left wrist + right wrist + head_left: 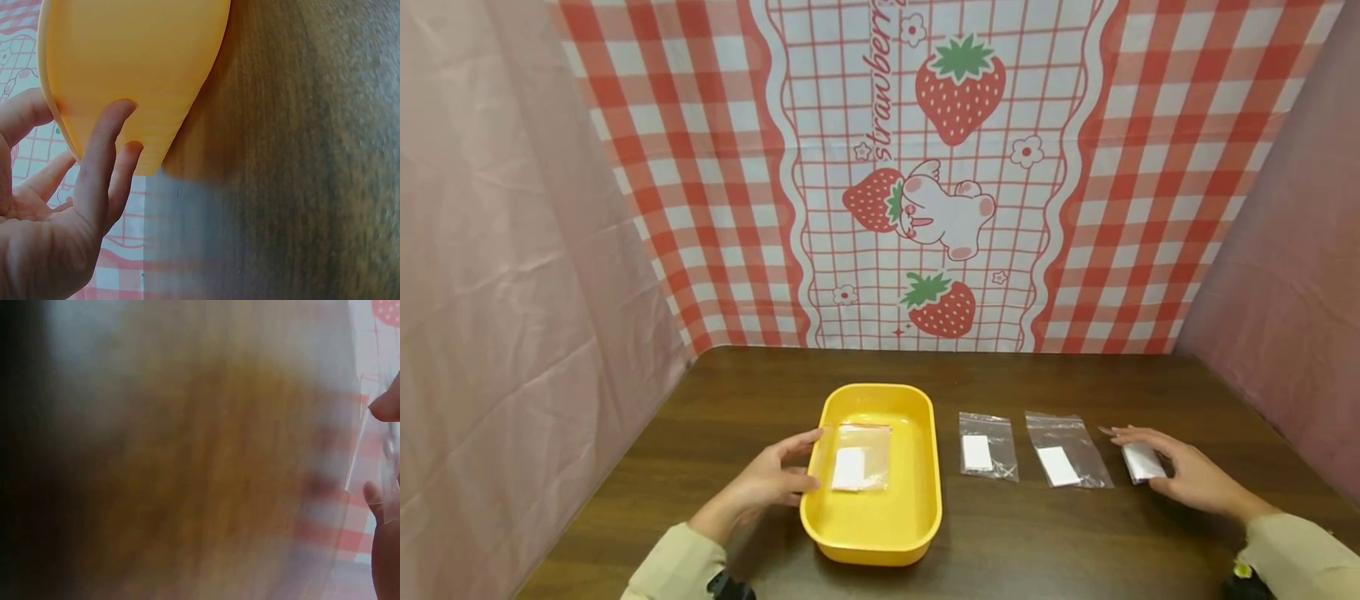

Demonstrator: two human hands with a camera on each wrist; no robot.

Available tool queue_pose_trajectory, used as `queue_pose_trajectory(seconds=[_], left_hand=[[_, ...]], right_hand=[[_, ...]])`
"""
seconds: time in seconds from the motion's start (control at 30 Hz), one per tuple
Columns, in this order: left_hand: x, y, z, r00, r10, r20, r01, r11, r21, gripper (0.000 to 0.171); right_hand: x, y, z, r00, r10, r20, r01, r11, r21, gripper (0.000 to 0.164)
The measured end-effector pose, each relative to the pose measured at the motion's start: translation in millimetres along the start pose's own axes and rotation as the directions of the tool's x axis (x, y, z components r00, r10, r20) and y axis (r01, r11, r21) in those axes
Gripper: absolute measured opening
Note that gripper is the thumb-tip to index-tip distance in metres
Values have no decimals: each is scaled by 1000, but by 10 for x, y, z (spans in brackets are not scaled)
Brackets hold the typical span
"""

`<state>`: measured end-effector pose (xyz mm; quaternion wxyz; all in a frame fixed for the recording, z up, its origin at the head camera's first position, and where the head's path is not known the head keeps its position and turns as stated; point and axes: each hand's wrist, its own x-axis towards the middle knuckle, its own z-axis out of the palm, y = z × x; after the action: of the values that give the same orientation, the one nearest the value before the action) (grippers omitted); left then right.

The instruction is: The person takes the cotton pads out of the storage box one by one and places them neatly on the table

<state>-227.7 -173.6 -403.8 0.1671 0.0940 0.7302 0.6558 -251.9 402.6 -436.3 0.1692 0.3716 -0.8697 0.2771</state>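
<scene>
A yellow plastic tray stands on the table, and my left hand grips its left rim. In the left wrist view, fingers lie along the tray's outer wall with another digit at the rim. Inside the tray lies a clear zip bag with a red strip and a white card in it. At the right, my right hand holds a small clear zip bag with something white inside, its fingers over the top and the thumb at the lower edge.
Between the tray and my right hand lie two more clear zip bags, one nearer the tray and one farther right, each with a white card. A strawberry-print cloth hangs behind the brown table, with pink cloth at both sides.
</scene>
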Motion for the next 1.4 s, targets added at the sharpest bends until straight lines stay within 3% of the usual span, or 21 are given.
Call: queue_pose_trajectory(seconds=[0.17,0.37,0.67,0.97,1.23,1.4], left_hand=[[-1,-8,-16,1000,4,-6,-4,1000,-1,71],[7,-23,-22,1000,8,1,-8,1000,-4,72],[7,-27,-21,1000,8,-7,-8,1000,2,72],[10,-26,-23,1000,7,-8,-7,1000,-5,71],[10,-25,-27,1000,6,-9,-6,1000,-9,71],[4,-24,-25,1000,6,-4,-6,1000,-10,71]], right_hand=[[3,97,23,998,48,45,-45,997,-59,55],[15,185,16,981,105,164,-100,994,-38,62],[28,216,-9,969,78,236,-87,996,24,66],[48,73,-29,986,4,165,-11,999,45,57],[110,-185,72,993,78,84,-86,992,90,57],[187,-330,159,986,167,5,-167,984,58,55]])
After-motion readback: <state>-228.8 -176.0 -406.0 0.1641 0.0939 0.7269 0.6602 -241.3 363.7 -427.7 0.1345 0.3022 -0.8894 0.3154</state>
